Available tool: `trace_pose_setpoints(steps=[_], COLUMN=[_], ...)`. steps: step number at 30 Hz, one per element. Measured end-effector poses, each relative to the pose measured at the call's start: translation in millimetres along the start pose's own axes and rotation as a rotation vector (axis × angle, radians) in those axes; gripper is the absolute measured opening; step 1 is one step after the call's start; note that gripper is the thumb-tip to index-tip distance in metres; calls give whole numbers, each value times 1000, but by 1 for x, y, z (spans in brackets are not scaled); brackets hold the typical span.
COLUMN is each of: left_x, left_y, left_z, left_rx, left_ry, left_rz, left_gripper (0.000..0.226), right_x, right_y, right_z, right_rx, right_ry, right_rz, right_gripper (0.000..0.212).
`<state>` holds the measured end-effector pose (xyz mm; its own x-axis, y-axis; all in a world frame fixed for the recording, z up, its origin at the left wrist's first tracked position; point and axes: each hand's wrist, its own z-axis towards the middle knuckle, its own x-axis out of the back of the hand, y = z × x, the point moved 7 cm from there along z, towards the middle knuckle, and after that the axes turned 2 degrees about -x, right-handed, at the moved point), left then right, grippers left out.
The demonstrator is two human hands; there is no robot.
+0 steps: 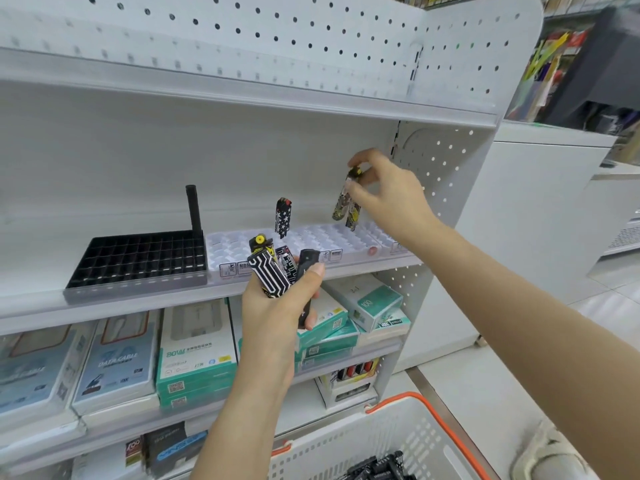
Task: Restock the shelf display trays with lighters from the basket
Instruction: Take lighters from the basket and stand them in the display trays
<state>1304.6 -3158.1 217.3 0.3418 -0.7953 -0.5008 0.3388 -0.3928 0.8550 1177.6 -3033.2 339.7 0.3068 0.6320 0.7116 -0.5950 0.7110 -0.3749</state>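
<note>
Right hand [388, 188]: raised at right of centre; a patterned lighter [347, 202] is pinched near its top between thumb and fingers and hung upright just above the white tray's far right slots, presumably so its base can be dropped straight into a slot.

Left hand [277, 306]: at centre of the frame, closed around a bundle of lighters [277, 268] (three can be made out), fanned upward so the next can be drawn off.

White tray [311, 244]: set on the middle shelf [138, 299]; nearly all slots are bare, and one star-patterned lighter [283, 216] is stood upright in a back row.

Black tray [138, 258]: set beside it at left; only one tall black lighter [194, 209] is seen in its back corner.

Basket [398, 441]: at lower right; dark lighters are glimpsed inside.

Progress: judged early, most slots being unfilled.
</note>
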Motion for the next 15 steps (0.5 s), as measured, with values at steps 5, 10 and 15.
trace_pose_setpoints(steps=[5,10,15], left_x=[6,9,11], left_y=[-2,1,2], left_z=[-1,1,2], left_rx=[21,18,32], left_ry=[13,15,26], left_rz=[3,-9,-31], left_gripper=[15,14,14], right_x=[-25,-26,-28], right_y=[2,-3,3], right_z=[9,13,16], right_rx=[204,269,205], right_ry=[42,80,52], right_rz=[-342,-402,-399], right_gripper=[25,24,25])
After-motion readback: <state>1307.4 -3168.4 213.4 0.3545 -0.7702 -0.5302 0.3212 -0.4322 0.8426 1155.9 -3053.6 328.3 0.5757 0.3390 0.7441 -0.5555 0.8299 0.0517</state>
